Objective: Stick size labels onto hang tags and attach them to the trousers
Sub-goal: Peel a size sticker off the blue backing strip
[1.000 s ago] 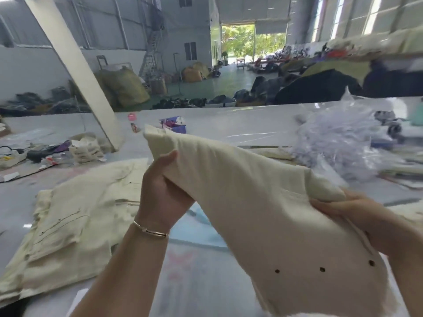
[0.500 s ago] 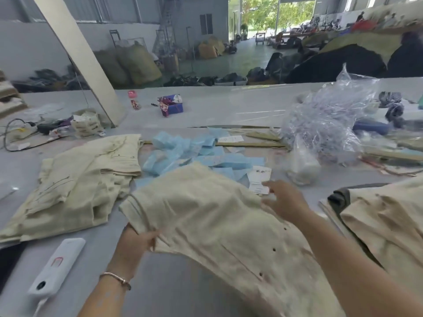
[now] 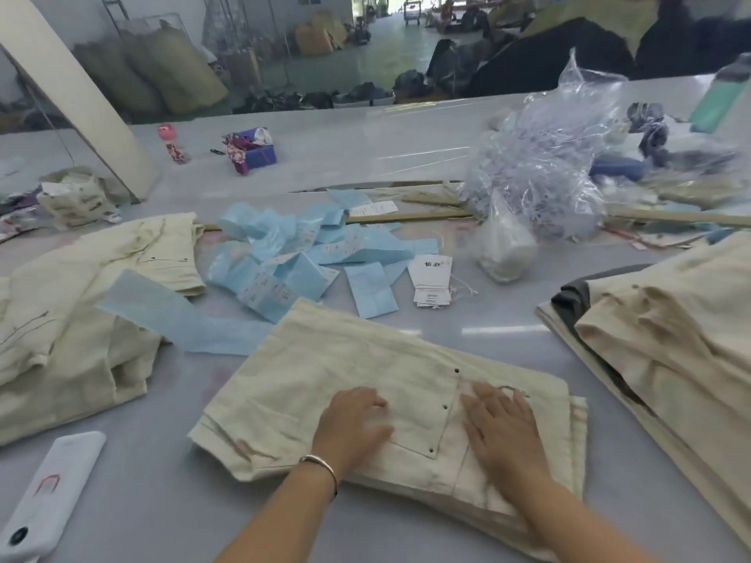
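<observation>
Folded cream trousers (image 3: 349, 384) now lie flat on the grey table (image 3: 154, 501); half a second ago they were still being lowered, gripped at the edges. Left hand (image 3: 351, 426) has moved from the near-left corner onto the fabric, fingers loosely bent and pressing, gripping nothing. Right hand (image 3: 502, 430) lies flat beside it, fingers straight and slightly spread. Between the two sets of fingers sits a riveted back pocket (image 3: 422, 404). Beyond the fingertips: white hang tags (image 3: 431, 280), with blue label strips (image 3: 284, 253) to their left.
</observation>
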`<state>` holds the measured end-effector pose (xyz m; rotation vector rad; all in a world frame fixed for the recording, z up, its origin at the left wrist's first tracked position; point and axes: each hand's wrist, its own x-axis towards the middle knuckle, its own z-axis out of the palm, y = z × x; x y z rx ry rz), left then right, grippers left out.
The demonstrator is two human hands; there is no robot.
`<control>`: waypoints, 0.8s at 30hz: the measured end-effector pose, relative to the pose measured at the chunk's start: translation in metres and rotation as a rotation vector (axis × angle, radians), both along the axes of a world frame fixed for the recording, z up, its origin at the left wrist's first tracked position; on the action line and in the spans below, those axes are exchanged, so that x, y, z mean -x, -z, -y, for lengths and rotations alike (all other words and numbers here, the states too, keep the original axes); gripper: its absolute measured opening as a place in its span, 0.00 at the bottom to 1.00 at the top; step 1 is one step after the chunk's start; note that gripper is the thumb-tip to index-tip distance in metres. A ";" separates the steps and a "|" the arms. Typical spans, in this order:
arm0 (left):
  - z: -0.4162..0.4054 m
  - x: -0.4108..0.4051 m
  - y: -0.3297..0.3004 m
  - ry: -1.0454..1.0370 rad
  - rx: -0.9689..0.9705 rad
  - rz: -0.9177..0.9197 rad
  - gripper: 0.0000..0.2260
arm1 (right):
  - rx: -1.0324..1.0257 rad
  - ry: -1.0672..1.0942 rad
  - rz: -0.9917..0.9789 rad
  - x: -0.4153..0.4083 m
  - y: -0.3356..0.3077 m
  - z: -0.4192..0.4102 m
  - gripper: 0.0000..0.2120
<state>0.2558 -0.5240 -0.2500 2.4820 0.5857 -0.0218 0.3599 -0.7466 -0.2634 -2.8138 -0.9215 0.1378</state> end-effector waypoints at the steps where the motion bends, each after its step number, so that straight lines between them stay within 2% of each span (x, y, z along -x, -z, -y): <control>1: 0.005 -0.007 0.003 0.027 -0.019 -0.001 0.17 | 0.020 0.053 0.005 0.003 0.000 0.003 0.23; 4: 0.008 -0.016 0.006 0.068 -0.171 -0.029 0.16 | -0.042 0.356 -0.057 0.008 -0.006 0.011 0.28; 7: 0.015 -0.027 0.000 0.149 -0.193 -0.032 0.14 | -0.206 0.575 -0.159 0.008 -0.017 0.016 0.33; 9: 0.027 -0.038 -0.006 0.287 -0.056 -0.046 0.16 | -0.494 0.658 -0.359 0.006 -0.024 0.015 0.28; 11: 0.046 -0.047 -0.012 0.341 0.193 -0.048 0.16 | -0.758 0.749 -0.544 0.005 -0.033 0.015 0.17; 13: 0.065 -0.053 -0.017 0.315 0.394 -0.025 0.13 | -0.882 0.771 -0.585 0.003 -0.038 0.015 0.08; 16: 0.087 -0.060 -0.020 0.271 0.519 -0.004 0.19 | -1.071 0.679 -0.701 0.006 -0.049 0.011 0.13; 17: 0.091 -0.062 -0.019 0.246 0.524 -0.001 0.21 | -1.085 0.647 -0.736 0.008 -0.050 0.010 0.15; 18: 0.092 -0.062 -0.018 0.225 0.530 0.004 0.19 | -1.079 0.615 -0.759 0.010 -0.050 0.010 0.15; 21: 0.090 -0.059 -0.008 0.145 0.692 0.010 0.03 | -1.042 0.572 -0.721 0.012 -0.047 0.016 0.12; 24: 0.080 -0.054 0.001 -0.009 0.952 -0.033 0.04 | -0.962 0.589 -0.575 0.009 -0.040 0.024 0.11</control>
